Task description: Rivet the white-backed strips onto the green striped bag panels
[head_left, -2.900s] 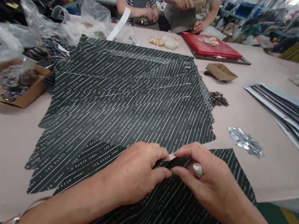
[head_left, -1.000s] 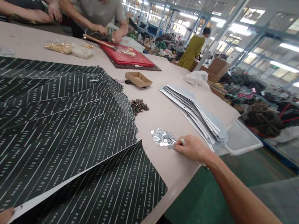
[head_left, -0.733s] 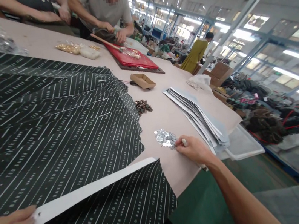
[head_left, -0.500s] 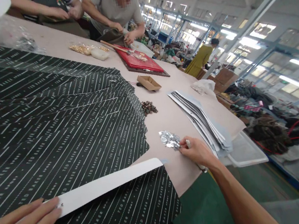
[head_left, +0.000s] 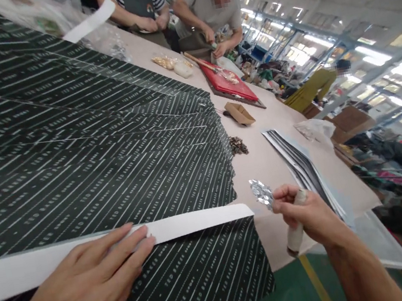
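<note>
My left hand [head_left: 106, 274] lies flat, fingers stretched out, on a long white strip [head_left: 201, 221]. Under the strip spreads dark fabric [head_left: 174, 175] printed with pale diagonal lines and lettering. My right hand [head_left: 303, 210] is closed, thumb and fingertips together, at the near edge of a small pile of silver discs [head_left: 260, 193]. A short tool with a pale, wrapped-looking handle [head_left: 296, 238] is held in that hand, pointing down. Whether a disc is between the fingertips, I cannot make out.
Dark metal pieces [head_left: 238, 146], a cardboard tray [head_left: 240, 113], a red pad [head_left: 228, 84] and a stack of strips [head_left: 299, 165] lie on the table [head_left: 263, 155]. Across it, two people work with their hands. The table's near edge runs below my right hand.
The view has swung left, bringing more of my left hand into sight. My right hand has turned, and the tool's handle shows more fully beneath it.
</note>
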Demonstrator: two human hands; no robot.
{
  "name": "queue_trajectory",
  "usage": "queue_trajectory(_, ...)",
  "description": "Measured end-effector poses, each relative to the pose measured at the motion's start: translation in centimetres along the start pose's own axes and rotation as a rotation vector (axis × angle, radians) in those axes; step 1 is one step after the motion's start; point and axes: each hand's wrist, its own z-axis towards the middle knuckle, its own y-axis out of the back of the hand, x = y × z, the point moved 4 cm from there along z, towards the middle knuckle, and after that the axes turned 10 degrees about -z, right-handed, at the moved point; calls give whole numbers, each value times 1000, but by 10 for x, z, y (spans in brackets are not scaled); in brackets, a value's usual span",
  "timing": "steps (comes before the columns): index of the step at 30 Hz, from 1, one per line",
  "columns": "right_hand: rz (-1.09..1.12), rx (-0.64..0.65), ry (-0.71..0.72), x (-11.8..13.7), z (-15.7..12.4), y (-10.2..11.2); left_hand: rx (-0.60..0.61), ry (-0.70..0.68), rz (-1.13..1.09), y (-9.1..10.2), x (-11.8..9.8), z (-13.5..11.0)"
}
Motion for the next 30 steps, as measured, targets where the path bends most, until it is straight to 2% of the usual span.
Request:
queue_trajectory(3, -16, 144, 50, 37, -5, -37, 51, -32, 100, 6, -11, 2)
queue_trajectory(8, -170, 390, 253, 103, -19, -118, 78, 56, 62, 8, -13, 5)
queue_trajectory(11, -227, 466, 336, 126, -25, -160, 84, 60, 60, 7, -13, 5)
queue_trajectory(13, -280, 478, 365, 131, -24, -179, 70, 56, 62, 7, -14, 5)
queue_trajectory(17, -385, 507, 392, 132, -19, -198, 50, 46, 72, 9, -14, 5)
queue_trajectory(23, -486, 516, 395, 133, -19, -205, 4, 10, 105, 8, -16, 3)
queue_trajectory(30, -598, 479, 466, 138, -20, -211, 3, 0, 110, 6, -14, 2)
